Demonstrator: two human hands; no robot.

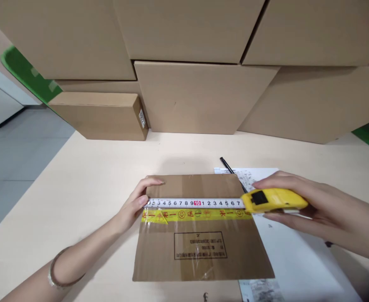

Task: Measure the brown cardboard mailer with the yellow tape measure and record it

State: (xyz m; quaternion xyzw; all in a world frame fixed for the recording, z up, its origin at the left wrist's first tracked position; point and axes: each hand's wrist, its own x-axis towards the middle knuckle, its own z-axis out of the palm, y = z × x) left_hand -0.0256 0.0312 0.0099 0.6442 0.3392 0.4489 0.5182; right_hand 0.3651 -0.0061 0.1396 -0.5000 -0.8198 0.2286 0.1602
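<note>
A small cardboard box sealed with yellow printed tape sits on the table in front of me. A white measuring tape blade stretches across its top from left to right. My left hand pins the blade's end at the box's left edge with thumb and fingers. My right hand is wrapped round the yellow tape measure case at the box's right edge.
Large cardboard boxes are stacked along the back of the table, with a smaller one at the left. White printed papers lie under and right of the box. A black pen rests behind it.
</note>
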